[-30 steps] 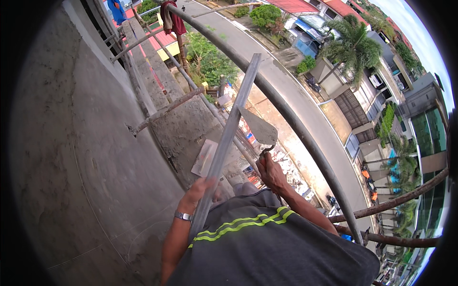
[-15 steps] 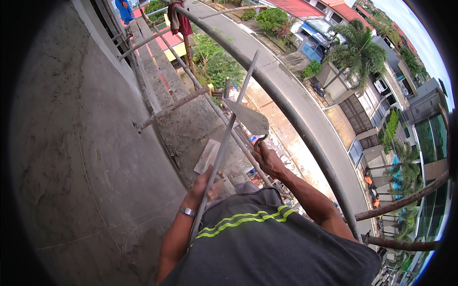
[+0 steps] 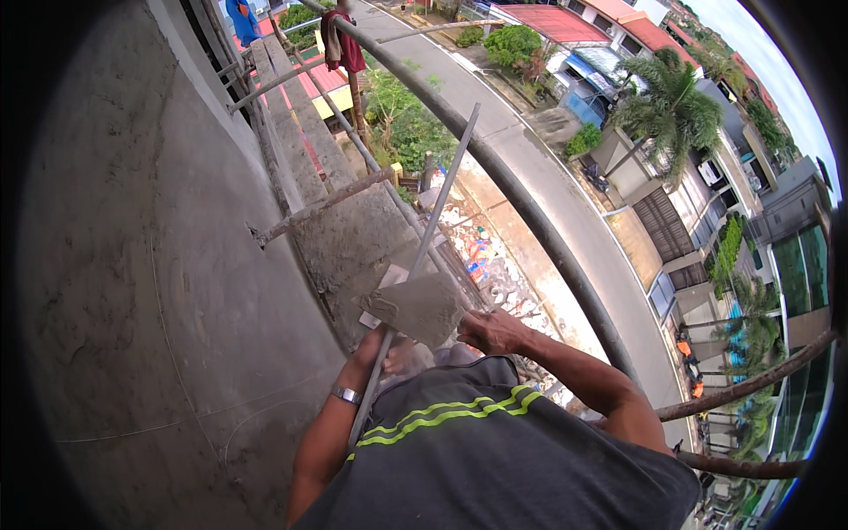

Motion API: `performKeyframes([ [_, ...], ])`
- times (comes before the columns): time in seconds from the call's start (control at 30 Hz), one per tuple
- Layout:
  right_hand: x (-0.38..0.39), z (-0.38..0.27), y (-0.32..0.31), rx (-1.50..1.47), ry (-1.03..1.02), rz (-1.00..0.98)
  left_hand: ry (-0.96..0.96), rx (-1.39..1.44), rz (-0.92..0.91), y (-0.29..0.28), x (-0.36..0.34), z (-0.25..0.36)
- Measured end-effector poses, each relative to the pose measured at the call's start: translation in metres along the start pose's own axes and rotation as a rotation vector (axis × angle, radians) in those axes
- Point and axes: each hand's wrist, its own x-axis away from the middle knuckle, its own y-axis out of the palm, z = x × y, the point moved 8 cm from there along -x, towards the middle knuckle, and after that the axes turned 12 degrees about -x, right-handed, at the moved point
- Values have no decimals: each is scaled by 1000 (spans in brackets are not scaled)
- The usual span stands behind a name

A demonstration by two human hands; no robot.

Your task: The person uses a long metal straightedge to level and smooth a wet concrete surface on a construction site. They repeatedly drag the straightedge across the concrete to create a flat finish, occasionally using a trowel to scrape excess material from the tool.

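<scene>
A long straight metal bar (image 3: pixel 448 181) slants up past my body, and my left hand (image 3: pixel 373 348) is closed around its lower part. My right hand (image 3: pixel 490 332) grips a trowel, its handle mostly hidden in the fist. The broad trowel blade (image 3: pixel 433 309) is coated with grey mortar and crosses in front of the bar, just above my left hand. Wet mortar (image 3: pixel 380 306) sits near the blade's left end. Behind the blade a pale flat rectangular piece (image 3: pixel 394 276) shows in part; whether it lies on the planks I cannot tell.
A grey plastered wall (image 3: pixel 203 265) with a thin string stands on my left. Mortar-smeared scaffold planks (image 3: pixel 340 230) run beside it. Scaffold pipes (image 3: pixel 521 203) curve along the right, with a dark red cloth (image 3: pixel 343 42) hung on one. A street (image 3: pixel 521 141) lies far below.
My right hand has brought the trowel left and down, from beside the bar to across it, with the blade turned. My left hand stays on the bar.
</scene>
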Motion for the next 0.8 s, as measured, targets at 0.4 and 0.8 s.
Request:
performKeyframes([
  [0.4,-49,44,-68,-111,228,329,56,-552,364,5,7,24],
  [0.8,-112,103,-138,-228,294,623,-29,-1195,804,-61,16,27],
])
